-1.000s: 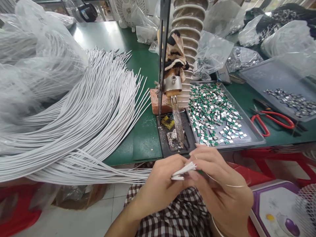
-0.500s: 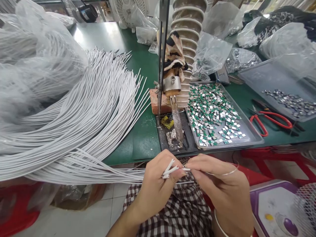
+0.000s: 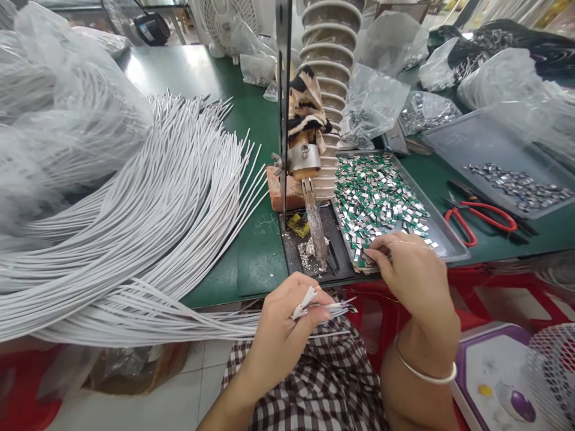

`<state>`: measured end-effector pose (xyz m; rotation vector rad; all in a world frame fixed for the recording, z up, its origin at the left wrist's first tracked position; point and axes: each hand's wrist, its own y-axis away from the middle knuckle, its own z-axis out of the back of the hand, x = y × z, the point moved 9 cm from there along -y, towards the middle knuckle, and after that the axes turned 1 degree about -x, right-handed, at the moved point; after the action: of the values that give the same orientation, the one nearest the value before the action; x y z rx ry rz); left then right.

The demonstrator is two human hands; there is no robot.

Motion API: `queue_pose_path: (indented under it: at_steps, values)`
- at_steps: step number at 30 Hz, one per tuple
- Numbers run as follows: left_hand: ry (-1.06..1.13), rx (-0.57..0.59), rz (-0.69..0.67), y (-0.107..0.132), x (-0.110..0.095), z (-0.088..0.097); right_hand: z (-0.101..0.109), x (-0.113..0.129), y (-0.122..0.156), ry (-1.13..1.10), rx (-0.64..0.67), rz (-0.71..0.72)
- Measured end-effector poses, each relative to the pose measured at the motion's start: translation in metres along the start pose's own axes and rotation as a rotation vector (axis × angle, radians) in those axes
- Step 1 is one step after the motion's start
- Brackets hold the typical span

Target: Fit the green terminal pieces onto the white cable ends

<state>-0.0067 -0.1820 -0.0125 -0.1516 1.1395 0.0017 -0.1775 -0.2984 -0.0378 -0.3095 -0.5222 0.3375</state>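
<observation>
My left hand (image 3: 291, 317) is closed around a bunch of white cables (image 3: 215, 320). Their short ends poke up between thumb and fingers, and others extend past the fingertips, where a small dark-green piece shows at the tips. Over the near edge of the metal tray (image 3: 456, 251), my right hand (image 3: 411, 272) pinches at one of several small green-and-silver circuit boards (image 3: 377, 191). The fingertips partly cover that board. A thin wire, like solder, runs across the right hand. Between the hands and the hose stands a soldering iron (image 3: 315, 218), its tip over a dark plate (image 3: 345, 263).
A large heap of white cables (image 3: 179, 197) covers the left of the green table (image 3: 256, 263). A brick (image 3: 285, 190) and a ribbed hose (image 3: 330, 78) stand behind the iron. Red-handled pliers (image 3: 489, 215) and a grey bin (image 3: 476, 134) of metal parts lie right.
My right hand has left the cable ends beside my left hand and moved up and right to the circuit boards in the tray. The left hand keeps its hold; the view has shifted slightly.
</observation>
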Motion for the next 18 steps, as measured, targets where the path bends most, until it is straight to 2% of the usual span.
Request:
queue_pose_path:
  at_steps: [3,6,9,12,15,18]
  values:
    - [0.008,0.001,0.031,0.001,0.004,-0.002,0.000,-0.006,-0.003,-0.072,-0.047,-0.020]
    - [0.035,-0.035,0.074,-0.001,0.010,-0.001,0.010,0.003,0.002,-0.167,-0.105,-0.027]
    - [0.095,-0.080,0.106,-0.005,0.011,0.000,0.018,0.019,0.011,-0.465,-0.109,-0.029]
    - [0.103,-0.118,0.115,-0.008,0.009,0.002,0.016,0.040,0.020,-0.764,-0.037,-0.017]
    - [0.101,-0.160,0.133,-0.007,0.009,0.006,0.012,0.047,0.029,-0.953,-0.030,-0.123]
    - [0.123,-0.198,0.164,-0.004,0.011,0.009,0.011,0.050,0.036,-1.001,-0.078,-0.199]
